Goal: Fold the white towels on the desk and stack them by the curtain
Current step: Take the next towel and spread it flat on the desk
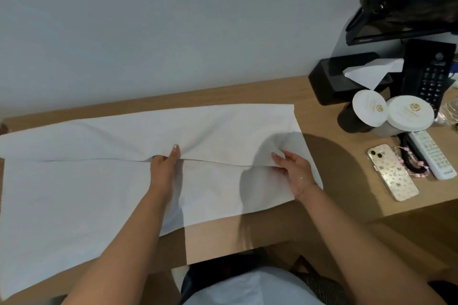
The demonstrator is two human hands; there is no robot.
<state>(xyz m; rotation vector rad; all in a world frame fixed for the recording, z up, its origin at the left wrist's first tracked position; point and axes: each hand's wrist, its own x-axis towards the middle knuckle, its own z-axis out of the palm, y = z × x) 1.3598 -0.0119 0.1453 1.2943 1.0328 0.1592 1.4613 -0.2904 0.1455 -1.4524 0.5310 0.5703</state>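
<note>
Pinched between curled fingers of the left hand (165,161) and the right hand (292,166) is the folded edge of a white towel (86,193), which is spread flat across the wooden desk (347,181). Farther right, a phone (392,172), remote (432,155) and tissue box (347,77) are seen near the wall.

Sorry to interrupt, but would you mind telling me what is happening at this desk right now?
A person is folding a white towel spread across the wooden desk. The left hand and the right hand both grip the edge of a flap lying along the towel's middle. The fold is only partly done, and no finished stack is in view. A phone, a remote and a tissue box sit off to the right.
</note>
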